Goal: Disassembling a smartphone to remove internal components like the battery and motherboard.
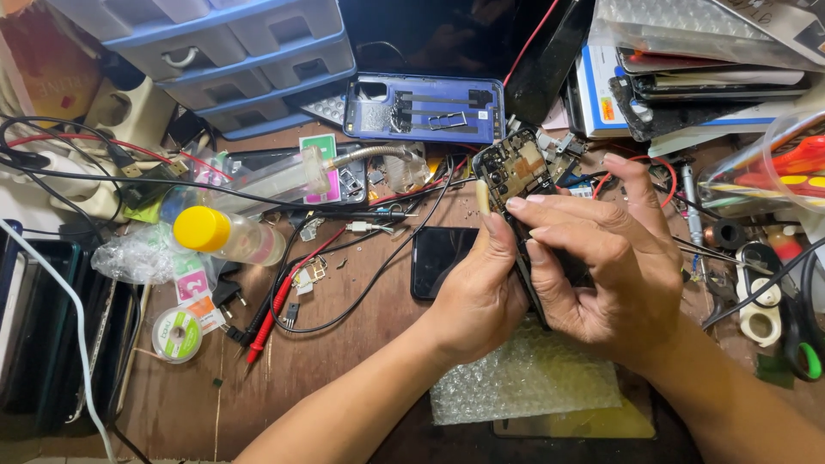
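Head view: I look steeply down from above the opened phone (516,176), close in.
Facing: toward the blue drawer unit (232,51) behind the phone.
Shared views: one camera only.

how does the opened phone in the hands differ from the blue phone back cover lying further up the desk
The opened black phone with its bare circuit board is gripped between the left hand and right hand, tilted up; the blue plastic back cover lies flat and untouched on the wooden desk. The phone shows dark boards and parts; the cover is a nearly empty shell. Both are open, inner side showing.
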